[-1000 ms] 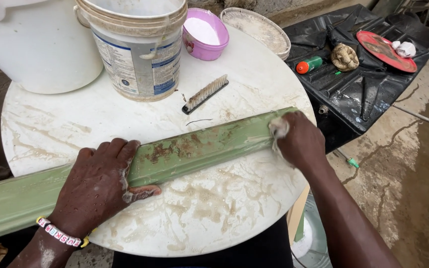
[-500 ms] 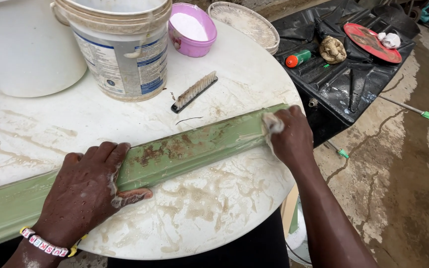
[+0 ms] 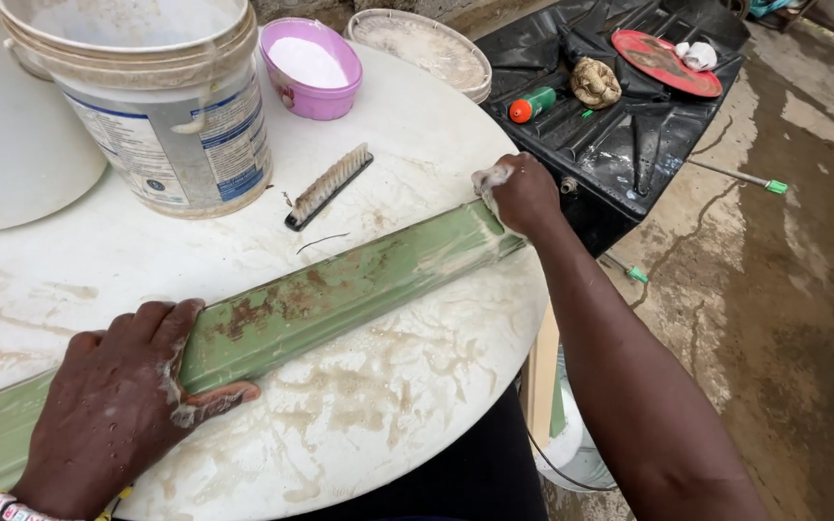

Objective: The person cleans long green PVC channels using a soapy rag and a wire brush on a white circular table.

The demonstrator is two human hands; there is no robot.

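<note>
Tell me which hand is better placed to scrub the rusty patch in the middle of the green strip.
Probably the right hand: it already grips the soapy pad on the green strip's far end. The left hand lies flat, pinning the strip to the table.

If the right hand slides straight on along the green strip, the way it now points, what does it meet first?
The right hand is already at the green strip's far end; beyond, probably the black plastic tray, though depth is unclear.

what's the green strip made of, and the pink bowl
Green strip: looks like painted metal, though wood is possible; brown rust-like patches break its dull green coat, wet with suds. Pink bowl: likely plastic, with a smooth, glossy, evenly coloured thin rim.
</note>
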